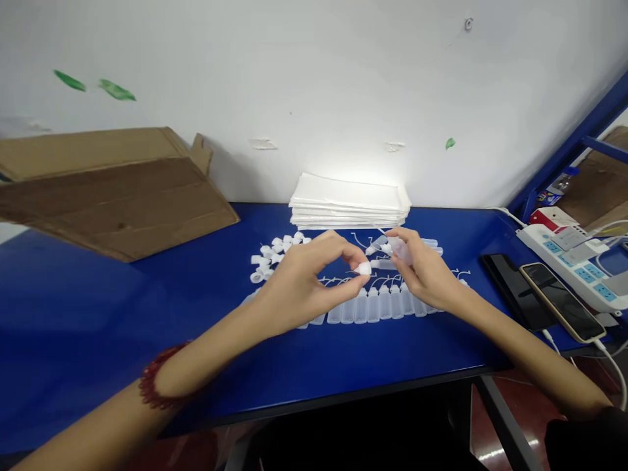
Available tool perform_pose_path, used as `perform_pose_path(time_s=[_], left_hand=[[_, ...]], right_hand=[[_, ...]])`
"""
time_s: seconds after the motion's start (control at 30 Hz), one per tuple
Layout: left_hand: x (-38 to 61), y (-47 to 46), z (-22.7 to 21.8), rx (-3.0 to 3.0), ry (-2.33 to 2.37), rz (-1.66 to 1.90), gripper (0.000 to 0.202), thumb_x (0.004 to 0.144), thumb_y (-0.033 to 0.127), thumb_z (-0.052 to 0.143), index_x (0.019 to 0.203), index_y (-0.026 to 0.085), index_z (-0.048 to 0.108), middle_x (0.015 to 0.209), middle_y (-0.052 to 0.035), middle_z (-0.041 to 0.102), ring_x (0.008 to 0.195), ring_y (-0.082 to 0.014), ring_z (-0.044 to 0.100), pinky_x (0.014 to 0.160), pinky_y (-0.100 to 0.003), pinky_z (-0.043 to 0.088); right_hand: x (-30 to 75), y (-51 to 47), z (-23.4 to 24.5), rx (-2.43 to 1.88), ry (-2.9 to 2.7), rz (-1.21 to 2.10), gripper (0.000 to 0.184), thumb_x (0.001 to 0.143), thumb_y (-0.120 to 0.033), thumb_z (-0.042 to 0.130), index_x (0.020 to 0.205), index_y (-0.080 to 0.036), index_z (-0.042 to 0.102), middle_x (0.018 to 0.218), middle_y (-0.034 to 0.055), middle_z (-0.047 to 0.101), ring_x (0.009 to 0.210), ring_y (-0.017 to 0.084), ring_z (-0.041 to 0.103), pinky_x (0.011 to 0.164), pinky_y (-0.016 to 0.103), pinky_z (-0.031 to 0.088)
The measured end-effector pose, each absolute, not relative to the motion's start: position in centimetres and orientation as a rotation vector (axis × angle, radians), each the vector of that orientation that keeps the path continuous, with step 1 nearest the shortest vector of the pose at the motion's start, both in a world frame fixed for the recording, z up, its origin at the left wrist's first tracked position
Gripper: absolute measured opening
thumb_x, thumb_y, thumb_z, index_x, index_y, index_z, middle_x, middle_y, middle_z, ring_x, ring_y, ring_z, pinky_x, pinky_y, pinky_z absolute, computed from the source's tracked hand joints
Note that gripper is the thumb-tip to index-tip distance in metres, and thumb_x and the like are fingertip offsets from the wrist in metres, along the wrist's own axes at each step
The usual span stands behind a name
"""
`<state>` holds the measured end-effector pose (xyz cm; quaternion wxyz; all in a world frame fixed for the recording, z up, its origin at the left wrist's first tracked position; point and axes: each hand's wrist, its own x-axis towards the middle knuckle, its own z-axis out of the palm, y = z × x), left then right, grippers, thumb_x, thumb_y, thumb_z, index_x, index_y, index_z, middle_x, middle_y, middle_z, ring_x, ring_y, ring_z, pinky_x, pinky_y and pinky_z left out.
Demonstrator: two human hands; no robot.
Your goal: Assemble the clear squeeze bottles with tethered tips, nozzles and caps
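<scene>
Blue table (98,314) fills the view, and both hands meet above its middle. Left hand (299,288) pinches a small white cap (364,268) between thumb and fingertips. Right hand (422,271) grips a clear little bottle (392,250), its tip pointing at the cap, close by. Under them lies a row of bottles (373,306), partly hidden by both hands. Loose caps (272,256) sit behind the left hand, with white sheets (348,199) stacked at the wall. Cardboard box (112,186) far left; two phones (562,302) and a power strip (574,258) far right.
</scene>
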<state>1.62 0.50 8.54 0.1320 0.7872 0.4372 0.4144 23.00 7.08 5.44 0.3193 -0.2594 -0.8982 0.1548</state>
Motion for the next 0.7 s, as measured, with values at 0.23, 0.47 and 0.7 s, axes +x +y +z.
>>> perform_pose_path(time_s=[0.23,0.47,0.7], left_hand=[[3.2,0.5,4.7,2.169,1.410,1.455,0.003,0.086,0.019,0.063,0.088,0.021,0.062,0.074,0.0023,0.062,0.072,-0.0133,0.058,0.065,-0.026,0.047],[3.4,-0.4,4.4,2.057,1.371,1.454,0.007,0.087,0.017,0.062,0.091,0.022,0.063,0.074,0.0027,0.057,0.074,-0.0134,0.056,0.069,-0.027,0.046],[4.0,-1.1,4.6,2.081,1.404,1.201,0.003,0.083,0.022,0.063,0.080,0.022,0.063,0.067,0.0036,0.056,0.069,-0.0137,0.056,0.064,-0.026,0.047]], right_hand=[[23.3,7.3,3.2,-0.541,-2.430,0.228,0.028,0.104,-0.021,0.033,0.132,-0.019,0.033,0.108,0.0144,0.063,0.091,0.023,0.066,0.070,0.039,0.059],[23.5,6.5,2.7,-0.374,-2.402,0.028,0.038,0.097,-0.003,0.039,0.133,-0.015,0.038,0.110,0.0144,0.063,0.103,0.021,0.065,0.081,0.037,0.062],[23.3,6.9,2.5,-0.297,-2.313,-0.284,0.028,0.096,-0.002,0.042,0.124,-0.005,0.047,0.100,0.0158,0.065,0.099,0.021,0.066,0.081,0.035,0.062]])
